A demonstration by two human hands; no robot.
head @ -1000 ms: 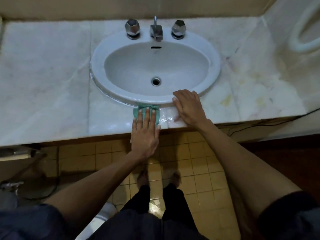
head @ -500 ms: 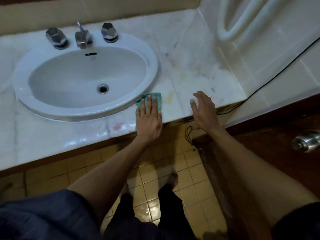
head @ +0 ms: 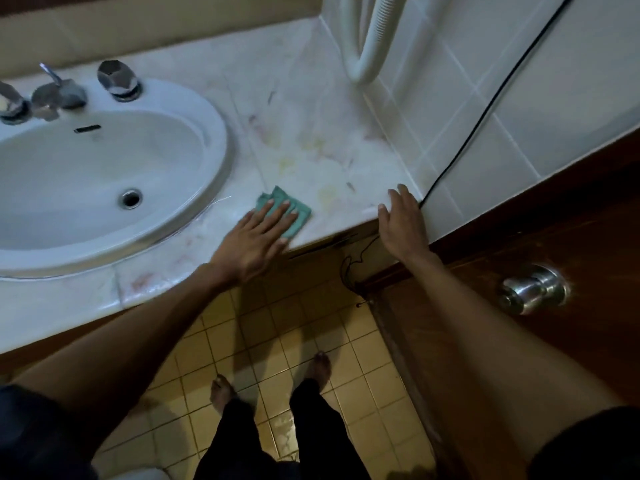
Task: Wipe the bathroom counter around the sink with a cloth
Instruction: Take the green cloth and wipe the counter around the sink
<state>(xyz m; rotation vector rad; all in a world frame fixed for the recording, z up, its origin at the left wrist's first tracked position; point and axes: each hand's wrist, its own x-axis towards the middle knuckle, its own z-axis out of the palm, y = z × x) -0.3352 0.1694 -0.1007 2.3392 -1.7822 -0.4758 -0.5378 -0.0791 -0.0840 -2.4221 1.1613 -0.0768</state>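
A small green cloth (head: 294, 210) lies flat on the pale marble counter (head: 311, 133), just right of the white oval sink (head: 104, 174). My left hand (head: 254, 240) presses down on the cloth with its fingers spread and flat, near the counter's front edge. My right hand (head: 401, 223) rests on the counter's front right corner, fingers apart, holding nothing. Faint yellow and reddish stains mark the counter beyond the cloth.
Chrome tap and knobs (head: 59, 95) stand behind the sink. A white ribbed hose (head: 367, 46) hangs on the tiled wall (head: 519, 116) at right, with a black cable (head: 485, 109) running down it. A brown door with a metal knob (head: 533, 289) is at right. My bare feet stand on yellow floor tiles (head: 277, 341).
My left hand has slid the cloth rightward along the counter's front, from below the sink to its right side. My right hand moved right to the corner. The view turned right.
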